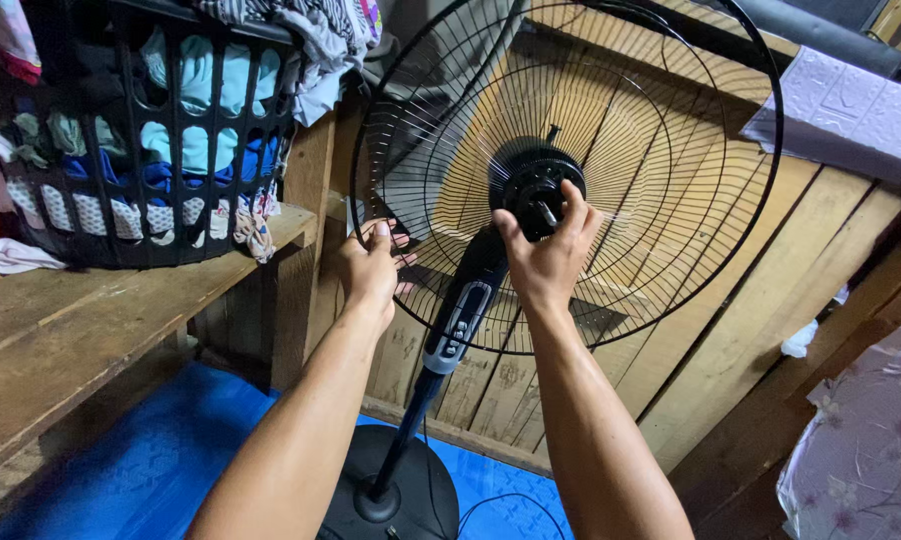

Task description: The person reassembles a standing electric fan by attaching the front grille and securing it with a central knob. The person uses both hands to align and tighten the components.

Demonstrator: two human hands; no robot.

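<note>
A black standing fan stands in front of me, with its wire rear guard (671,160) bare of blades and front cover. My right hand (546,250) grips the round motor hub (533,180) at the guard's centre, fingers around its lower edge near the shaft. My left hand (371,265) holds the guard's wires at the lower left rim. Below the hub runs the control panel (458,322) on the pole (406,440), down to the round black base (391,500).
A black laundry basket (141,130) full of clothes sits on a wooden shelf (91,320) at left. Slatted wooden boards (751,300) lean behind the fan. A blue sheet (171,460) covers the floor. Floral fabric (871,440) lies at the lower right.
</note>
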